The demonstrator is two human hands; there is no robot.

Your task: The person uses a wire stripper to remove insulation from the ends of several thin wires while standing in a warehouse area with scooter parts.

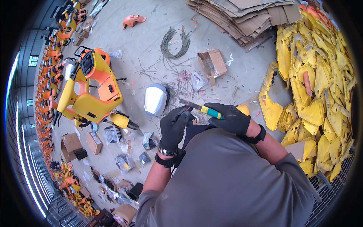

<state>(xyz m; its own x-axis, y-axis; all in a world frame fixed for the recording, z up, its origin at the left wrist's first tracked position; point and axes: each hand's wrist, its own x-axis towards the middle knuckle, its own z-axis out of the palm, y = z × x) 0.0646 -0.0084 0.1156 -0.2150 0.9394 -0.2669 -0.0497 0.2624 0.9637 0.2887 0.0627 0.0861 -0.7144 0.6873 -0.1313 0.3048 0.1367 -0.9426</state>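
Note:
My right hand (231, 117), in a black glove, grips a knife-like tool (211, 111) by its green and yellow handle. The tool's dark flat blade (189, 103) points left, across the fingertips of my left hand (174, 123). That hand is gloved in black too, and its fingers pinch a small thin piece (188, 108) with a pinkish-red bit showing. Most of this piece is hidden by the fingers. Just beyond my left hand, a silver-covered rounded seat-like object (155, 99) sits on the floor, beside a scatter of dark cable offcuts (181, 85).
A yellow-orange electric scooter (96, 93) stands at left, with rows of scooters (54, 62) behind. Yellow plastic panels (314, 79) are heaped at right. Flattened cardboard (241, 17), a cable bundle (175, 48), an open carton (212, 63) and bagged parts (124, 163) lie about the floor.

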